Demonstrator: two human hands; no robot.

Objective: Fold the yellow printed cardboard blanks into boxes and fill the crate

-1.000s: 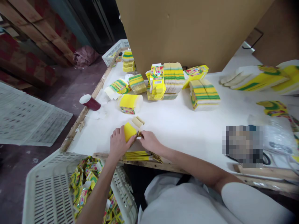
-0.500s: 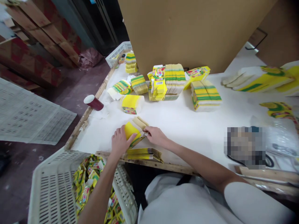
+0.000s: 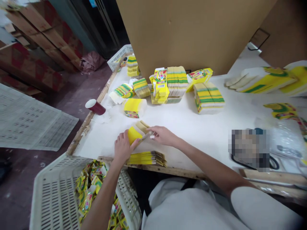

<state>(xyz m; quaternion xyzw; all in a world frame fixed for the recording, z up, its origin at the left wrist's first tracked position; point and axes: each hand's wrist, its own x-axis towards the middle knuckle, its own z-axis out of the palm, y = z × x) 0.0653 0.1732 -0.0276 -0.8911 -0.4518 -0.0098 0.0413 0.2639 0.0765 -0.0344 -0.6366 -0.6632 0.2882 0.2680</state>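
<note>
My left hand [image 3: 122, 147] is closed around the near-left side of a stack of flat yellow cardboard cartons [image 3: 134, 134], its thumb across the near edge. At the right end of that stack, my right hand [image 3: 164, 135] pinches the edge of one carton between thumb and fingers. This carton stands slightly away from the others. Just in front of the stack, along the table's near edge, lies a fanned row of flat yellow cartons [image 3: 142, 157]. Another small carton bundle [image 3: 135, 107] rests behind my hands.
Bundled cartons [image 3: 177, 80] and a second bundle [image 3: 209, 99] stand along the back, before a big cardboard box [image 3: 192, 35]. A dark red cup [image 3: 98, 108] lies tipped at the table's left edge. Below left, a white basket [image 3: 55, 191] holds many filled yellow boxes. A blurred-out item [image 3: 249, 147] sits right.
My right hand has drawn one carton's edge slightly up and away from the stack. My left hand stays in place on it. The view has shifted a little.
</note>
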